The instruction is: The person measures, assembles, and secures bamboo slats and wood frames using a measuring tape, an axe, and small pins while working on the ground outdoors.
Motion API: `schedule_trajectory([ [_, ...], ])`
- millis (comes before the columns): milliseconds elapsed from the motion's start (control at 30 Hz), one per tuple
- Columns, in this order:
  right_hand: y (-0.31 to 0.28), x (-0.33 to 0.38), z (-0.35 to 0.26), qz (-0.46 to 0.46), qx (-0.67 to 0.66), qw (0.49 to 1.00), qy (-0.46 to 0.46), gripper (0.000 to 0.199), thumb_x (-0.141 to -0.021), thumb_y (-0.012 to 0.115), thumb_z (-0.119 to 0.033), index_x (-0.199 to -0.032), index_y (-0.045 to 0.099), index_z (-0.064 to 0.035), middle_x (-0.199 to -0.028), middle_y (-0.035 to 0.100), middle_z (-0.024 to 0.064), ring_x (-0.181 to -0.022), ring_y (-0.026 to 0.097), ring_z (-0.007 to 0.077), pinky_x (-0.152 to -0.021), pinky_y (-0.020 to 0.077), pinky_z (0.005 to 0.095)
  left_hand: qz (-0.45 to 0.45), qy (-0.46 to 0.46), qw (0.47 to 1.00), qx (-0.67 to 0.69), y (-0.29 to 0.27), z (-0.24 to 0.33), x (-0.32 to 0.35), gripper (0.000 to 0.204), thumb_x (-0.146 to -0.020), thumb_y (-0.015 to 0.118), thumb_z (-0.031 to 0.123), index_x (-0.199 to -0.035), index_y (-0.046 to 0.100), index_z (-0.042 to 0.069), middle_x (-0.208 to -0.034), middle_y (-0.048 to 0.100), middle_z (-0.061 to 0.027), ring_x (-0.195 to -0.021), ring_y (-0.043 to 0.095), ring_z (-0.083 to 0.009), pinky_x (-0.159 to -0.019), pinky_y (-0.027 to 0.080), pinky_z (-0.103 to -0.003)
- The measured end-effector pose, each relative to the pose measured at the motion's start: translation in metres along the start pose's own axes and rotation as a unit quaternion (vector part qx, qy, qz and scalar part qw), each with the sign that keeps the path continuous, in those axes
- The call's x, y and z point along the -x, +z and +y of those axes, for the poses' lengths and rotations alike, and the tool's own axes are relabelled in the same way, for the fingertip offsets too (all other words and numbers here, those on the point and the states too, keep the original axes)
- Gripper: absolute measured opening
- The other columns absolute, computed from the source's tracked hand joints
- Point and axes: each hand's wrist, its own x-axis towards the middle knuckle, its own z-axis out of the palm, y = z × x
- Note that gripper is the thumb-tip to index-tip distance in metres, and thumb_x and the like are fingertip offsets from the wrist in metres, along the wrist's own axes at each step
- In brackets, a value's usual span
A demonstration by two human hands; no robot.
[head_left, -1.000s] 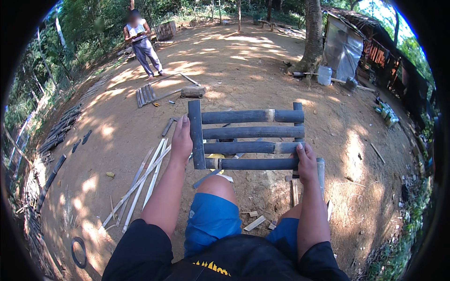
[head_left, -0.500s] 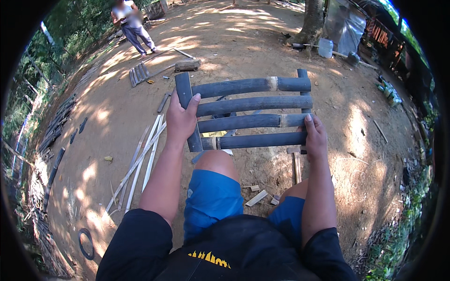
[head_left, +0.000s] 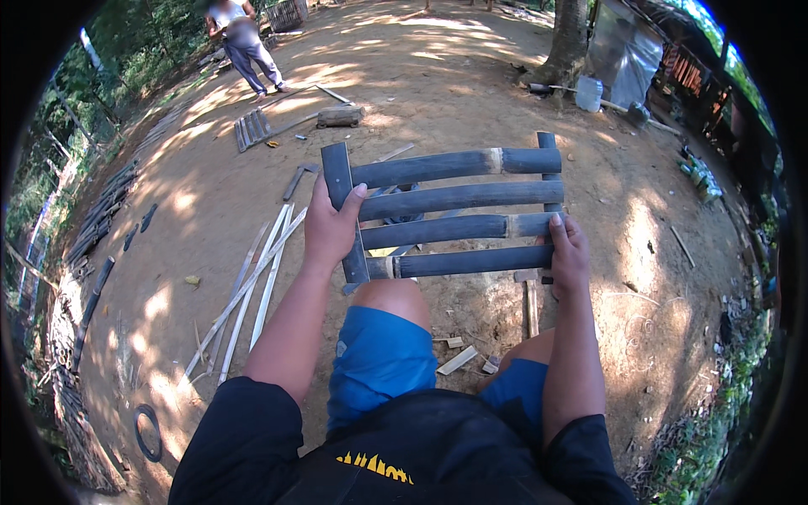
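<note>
Up in front of me is a slatted bamboo panel (head_left: 446, 198), dark grey, with several crosswise slats that show pale joint bands. A flat end piece (head_left: 337, 172) crosses over the slats at the left; at the right a similar strip (head_left: 546, 151) runs behind them. My left hand (head_left: 333, 217) is closed round the left end piece, thumb on its front. At the lower right corner my right hand (head_left: 570, 255) grips the panel, its thumb on a slat's end. The fingers behind the panel are mostly hidden.
Pale wood strips (head_left: 252, 286) lie crossed on the ground at my left. A hammer (head_left: 530, 303) and wood offcuts (head_left: 458, 360) are by my right knee. Farther off lie another slatted panel (head_left: 252, 130) and a wood block (head_left: 340, 116). A person (head_left: 246, 50) stands at the far left.
The panel and both hands sit slightly lower in the picture. The background has shifted a little too. Both hands keep their hold.
</note>
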Motion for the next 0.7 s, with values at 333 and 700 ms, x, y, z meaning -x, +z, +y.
schedule_trajectory([
  [333, 0.006, 0.003, -0.009, -0.012, 0.054, 0.998, -0.041, 0.027, -0.110, 0.054, -0.032, -0.102, 0.063, -0.0080, -0.077, 0.062, -0.0014, -0.068, 0.053, 0.0049, -0.063, 0.0429, 0.0223, 0.079, 0.012, 0.995, -0.052, 0.008, -0.007, -0.014, 0.045, -0.100, 0.067, 0.043, -0.118, 0.062, 0.003, -0.099, 0.072, -0.0112, -0.090, 0.069, -0.0237, -0.085, 0.052, -0.038],
  [700, 0.038, 0.024, -0.023, 0.022, 0.078, 0.971, -0.225, 0.028, -0.098, 0.072, -0.027, -0.110, 0.064, -0.0030, -0.084, 0.068, 0.0054, -0.076, 0.066, 0.0159, -0.071, 0.0524, 0.0288, 0.084, 0.008, 0.991, 0.107, 0.000, -0.030, -0.034, 0.056, -0.106, 0.058, 0.041, -0.144, 0.050, 0.001, -0.137, 0.062, -0.0178, -0.128, 0.057, -0.0255, -0.105, 0.045, -0.039],
])
